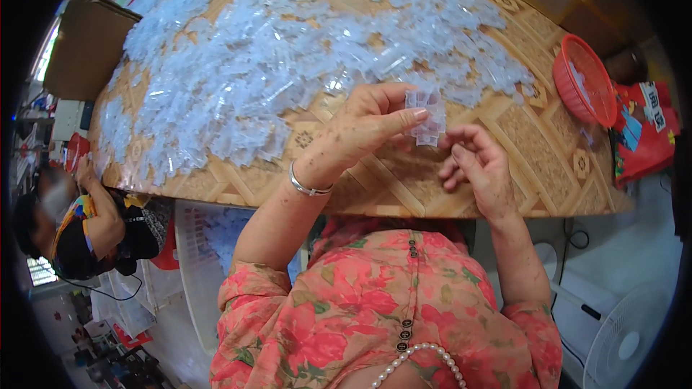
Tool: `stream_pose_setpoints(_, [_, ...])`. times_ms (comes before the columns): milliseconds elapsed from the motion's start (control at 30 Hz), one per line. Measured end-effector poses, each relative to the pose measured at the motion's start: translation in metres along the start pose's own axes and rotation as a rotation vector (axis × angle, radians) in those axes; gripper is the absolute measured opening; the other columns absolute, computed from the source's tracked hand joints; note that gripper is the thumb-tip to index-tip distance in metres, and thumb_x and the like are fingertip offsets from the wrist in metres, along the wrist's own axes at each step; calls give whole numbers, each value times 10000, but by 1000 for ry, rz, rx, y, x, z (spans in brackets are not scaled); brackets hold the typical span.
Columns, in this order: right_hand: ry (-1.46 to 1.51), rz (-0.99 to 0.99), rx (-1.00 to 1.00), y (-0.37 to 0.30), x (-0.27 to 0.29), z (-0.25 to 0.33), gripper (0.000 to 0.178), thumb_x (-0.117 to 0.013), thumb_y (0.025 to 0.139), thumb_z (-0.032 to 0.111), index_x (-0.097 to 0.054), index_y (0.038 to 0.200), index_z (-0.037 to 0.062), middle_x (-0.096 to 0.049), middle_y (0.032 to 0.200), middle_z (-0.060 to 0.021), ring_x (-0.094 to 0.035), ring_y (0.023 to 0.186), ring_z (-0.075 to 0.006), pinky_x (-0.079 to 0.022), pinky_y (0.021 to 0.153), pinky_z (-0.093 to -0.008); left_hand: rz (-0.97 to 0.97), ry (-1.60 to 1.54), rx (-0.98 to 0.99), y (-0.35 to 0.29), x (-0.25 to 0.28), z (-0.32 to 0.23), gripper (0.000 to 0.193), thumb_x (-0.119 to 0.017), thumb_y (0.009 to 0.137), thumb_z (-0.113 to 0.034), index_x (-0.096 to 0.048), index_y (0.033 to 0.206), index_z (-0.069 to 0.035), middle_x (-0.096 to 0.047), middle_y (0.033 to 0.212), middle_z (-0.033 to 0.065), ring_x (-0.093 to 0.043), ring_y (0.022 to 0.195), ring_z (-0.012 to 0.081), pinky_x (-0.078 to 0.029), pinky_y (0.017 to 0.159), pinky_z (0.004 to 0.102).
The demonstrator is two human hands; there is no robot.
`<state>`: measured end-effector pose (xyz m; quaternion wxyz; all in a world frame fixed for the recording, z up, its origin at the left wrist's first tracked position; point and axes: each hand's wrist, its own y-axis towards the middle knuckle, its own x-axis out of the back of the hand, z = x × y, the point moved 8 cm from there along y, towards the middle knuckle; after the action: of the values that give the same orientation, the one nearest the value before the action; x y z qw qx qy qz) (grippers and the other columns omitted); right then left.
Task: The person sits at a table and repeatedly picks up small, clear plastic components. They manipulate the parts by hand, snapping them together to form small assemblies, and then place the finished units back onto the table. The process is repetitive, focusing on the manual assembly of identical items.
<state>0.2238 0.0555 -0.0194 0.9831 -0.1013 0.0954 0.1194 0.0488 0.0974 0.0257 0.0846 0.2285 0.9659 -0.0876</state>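
My left hand (360, 126) pinches a small clear plastic piece (430, 117), divided into little square cells, between thumb and fingers. It is held up over the table near the front edge. Just right of that piece, my right hand (479, 169) is curled, thumb against the fingers; whether anything small is in it I cannot make out. Beyond both hands a wide, thin heap of similar pale bluish clear plastic pieces (288, 50) spreads across the wood-patterned tabletop (396, 184).
A red plastic basket (577, 86) stands at the table's right edge, beside a red printed bag (645, 133). A white crate (198, 266) with more pieces sits below the table at left. At far left another person (94, 230) sits. A white fan (627, 338) stands lower right.
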Motion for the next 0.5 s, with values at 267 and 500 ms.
stream_pose_setpoints(267, [-113,-26,98,-7,-14,6,383,-664,970,66,-532,1326,19,-667,1012,-47,-647,821,-53,-544,646,-208,36,21,15,-3,-11,20,332,-749,920,-111,-648,1223,-17,-718,1007,31,-677,839,74,-584,684,229])
stream_pose_setpoints(500, [-245,-67,90,0,-1,9,290,-613,949,22,-645,1237,11,-673,937,-45,-637,811,-67,-537,701,-231,135,180,-21,-6,-10,20,395,-801,852,-72,-629,1205,-24,-688,958,9,-650,841,64,-539,692,209])
